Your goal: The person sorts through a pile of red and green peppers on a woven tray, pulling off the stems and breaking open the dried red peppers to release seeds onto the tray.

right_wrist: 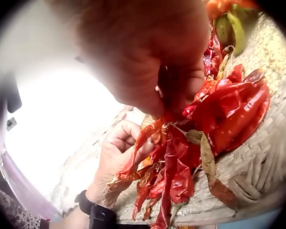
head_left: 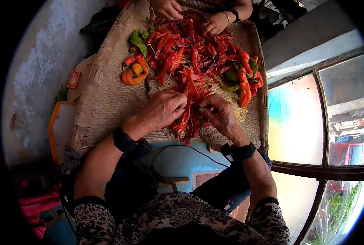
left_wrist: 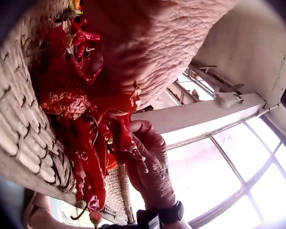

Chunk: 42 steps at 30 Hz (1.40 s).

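Over the near edge of a woven tray (head_left: 108, 98), my left hand (head_left: 159, 111) grips a wrinkled red chili pepper (right_wrist: 144, 137) between thumb and fingers. Facing it, my right hand (head_left: 226, 119) has thumb and fingertips pinched together on a red chili (left_wrist: 126, 131); its fingers partly hide what they hold. Below and between both hands lies a bunch of dried red chilies (left_wrist: 88, 162), some overhanging the tray's rim. Several glossy red peppers (right_wrist: 243, 114) rest beside the right hand. A larger heap of dried chilies (head_left: 182, 53) fills the tray's middle.
Another person's hands (head_left: 216, 23) work at the far end of the heap. Green and orange peppers (head_left: 138, 73) sit on the left, more peppers (head_left: 245, 77) on the right. Loose pale seeds (head_left: 241, 112) lie near these. A window (head_left: 300, 118) stands at the right, a wall (head_left: 43, 73) at the left.
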Each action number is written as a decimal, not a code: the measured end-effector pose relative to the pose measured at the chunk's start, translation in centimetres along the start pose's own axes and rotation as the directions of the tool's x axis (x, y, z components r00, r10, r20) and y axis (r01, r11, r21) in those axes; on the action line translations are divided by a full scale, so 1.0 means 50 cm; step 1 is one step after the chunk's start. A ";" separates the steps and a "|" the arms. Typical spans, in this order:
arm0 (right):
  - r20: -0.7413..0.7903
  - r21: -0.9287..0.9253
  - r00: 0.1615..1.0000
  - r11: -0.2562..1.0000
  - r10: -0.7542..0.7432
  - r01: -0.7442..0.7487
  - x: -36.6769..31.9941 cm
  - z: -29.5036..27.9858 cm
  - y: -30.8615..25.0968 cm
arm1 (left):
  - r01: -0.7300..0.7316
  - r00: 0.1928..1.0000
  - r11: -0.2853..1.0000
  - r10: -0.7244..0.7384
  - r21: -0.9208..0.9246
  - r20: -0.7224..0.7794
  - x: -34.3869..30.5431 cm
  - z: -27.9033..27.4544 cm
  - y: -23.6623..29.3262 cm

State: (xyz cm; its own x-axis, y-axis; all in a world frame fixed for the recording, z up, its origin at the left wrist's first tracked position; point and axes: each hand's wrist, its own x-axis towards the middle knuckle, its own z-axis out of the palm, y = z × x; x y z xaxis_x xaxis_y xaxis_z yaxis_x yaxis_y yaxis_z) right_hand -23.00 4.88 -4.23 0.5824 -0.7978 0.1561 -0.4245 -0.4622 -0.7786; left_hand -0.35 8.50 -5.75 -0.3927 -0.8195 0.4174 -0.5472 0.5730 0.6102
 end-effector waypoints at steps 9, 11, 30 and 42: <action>-0.103 -0.260 0.995 0.965 0.010 -0.037 0.009 -0.056 -0.019 | 0.044 0.993 0.994 -0.054 0.098 0.100 -0.006 0.000 0.003; -0.032 -0.231 0.999 0.972 0.044 -0.050 0.017 -0.070 -0.025 | 0.029 0.994 0.993 -0.040 0.113 0.101 -0.006 0.001 0.001; 0.291 -0.605 0.927 0.796 0.239 -0.015 -0.007 0.002 -0.031 | -0.086 0.988 0.940 0.038 0.330 0.148 -0.016 0.000 -0.008; 0.191 -0.365 0.933 0.905 0.305 -0.221 -0.003 0.009 -0.035 | -0.289 0.935 0.944 0.242 0.160 0.261 -0.031 0.038 0.013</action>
State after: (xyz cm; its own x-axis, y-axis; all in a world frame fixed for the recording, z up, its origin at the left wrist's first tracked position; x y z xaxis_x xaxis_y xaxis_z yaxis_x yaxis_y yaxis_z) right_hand -22.04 5.99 -3.14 0.5463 -0.8115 -0.2074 -0.7654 -0.3832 -0.5170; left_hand -1.48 10.15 -7.29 -0.6922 -0.6243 0.3621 -0.5213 0.7795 0.3472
